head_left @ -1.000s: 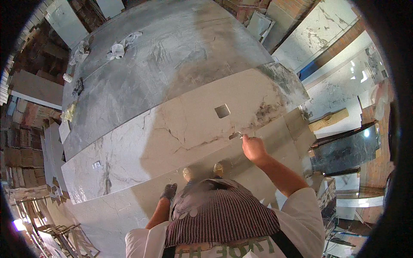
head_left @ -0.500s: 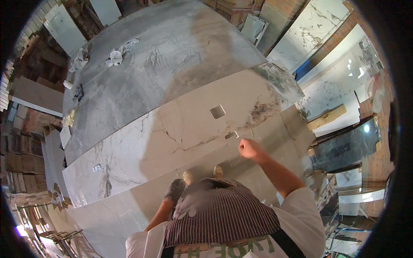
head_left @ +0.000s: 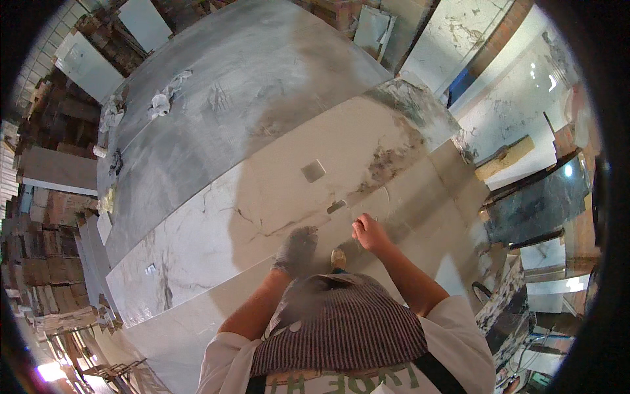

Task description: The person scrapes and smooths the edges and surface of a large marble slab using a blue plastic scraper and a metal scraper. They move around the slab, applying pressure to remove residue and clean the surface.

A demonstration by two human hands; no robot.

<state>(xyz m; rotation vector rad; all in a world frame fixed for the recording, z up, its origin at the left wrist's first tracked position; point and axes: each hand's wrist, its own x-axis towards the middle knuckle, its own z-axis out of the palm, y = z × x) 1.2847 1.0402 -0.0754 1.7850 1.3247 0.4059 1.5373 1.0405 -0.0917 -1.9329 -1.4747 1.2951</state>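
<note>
Big grey surface (head_left: 203,125) fills most of the view, with a veined slab (head_left: 190,240) along its near side, right in front of the person. Gloved left hand (head_left: 298,251) is at the slab's near edge, can't tell its grip. Bare right hand (head_left: 371,232) is curled, can't tell if it's pinching anything. Slab's got 2 cutouts: square hole (head_left: 313,171), smaller slot (head_left: 336,207).

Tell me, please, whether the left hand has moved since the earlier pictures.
Yes: the left hand has moved forward and rightward, closer to the square cutout.
</note>
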